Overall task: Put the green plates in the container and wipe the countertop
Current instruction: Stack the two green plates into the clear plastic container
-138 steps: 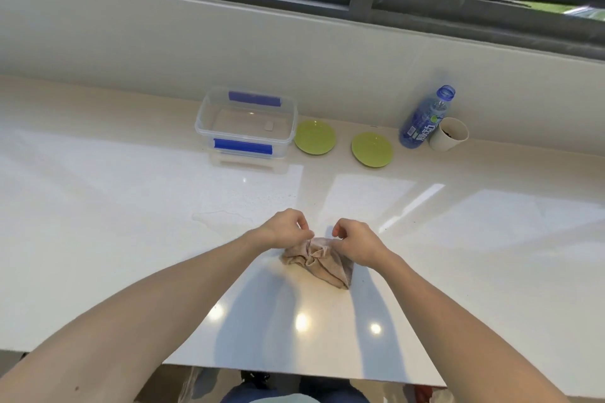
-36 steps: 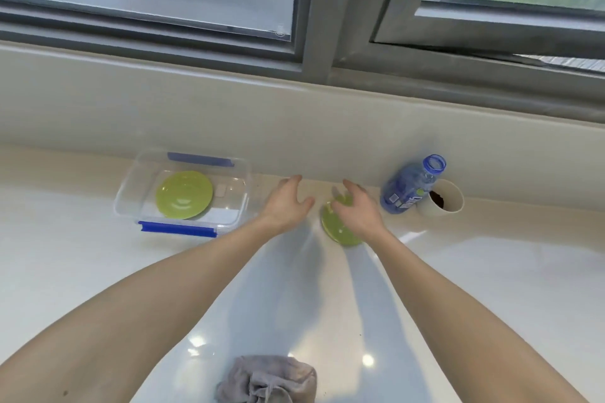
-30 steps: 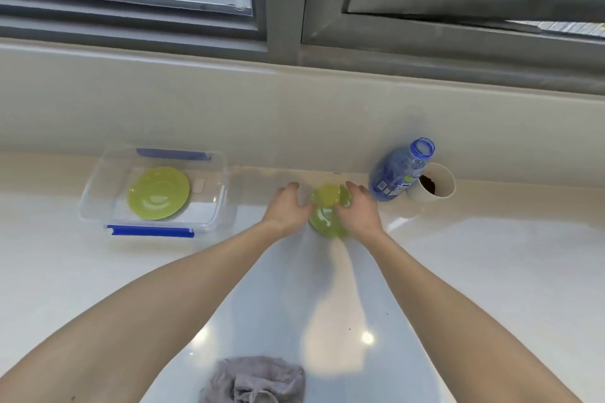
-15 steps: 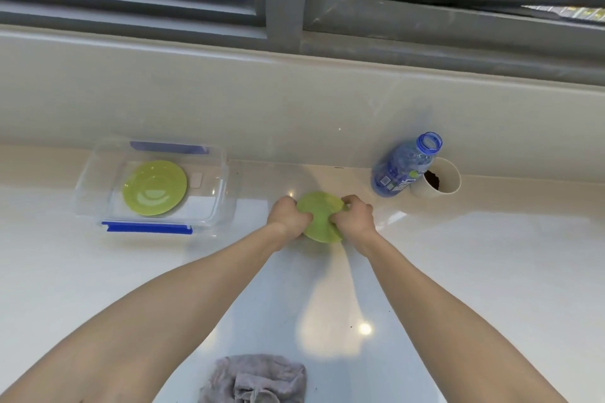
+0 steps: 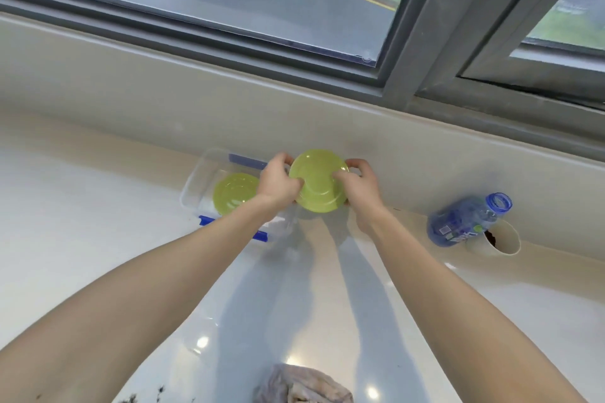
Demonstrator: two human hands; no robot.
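A green plate point(image 5: 319, 181) is held in the air between both hands, tilted with its underside toward me, just right of the container. My left hand point(image 5: 278, 181) grips its left rim and my right hand point(image 5: 358, 185) grips its right rim. A clear plastic container point(image 5: 196, 183) with blue clips stands against the back wall; my left wrist hides part of it. Another green plate point(image 5: 234, 193) lies flat inside it. A crumpled grey-beige cloth point(image 5: 304, 386) lies on the white countertop point(image 5: 98, 239) at the bottom edge.
A blue plastic bottle point(image 5: 465, 224) without a cap and a white paper cup point(image 5: 501, 237) stand against the back wall at the right. Dark crumbs point(image 5: 144, 397) dot the countertop near the bottom left. A window ledge and grey frame run above.
Both hands closed on the second green plate, lifted it off the countertop and carried it left toward the container. Earlier both hands held the cloth, which now lies near the front edge.
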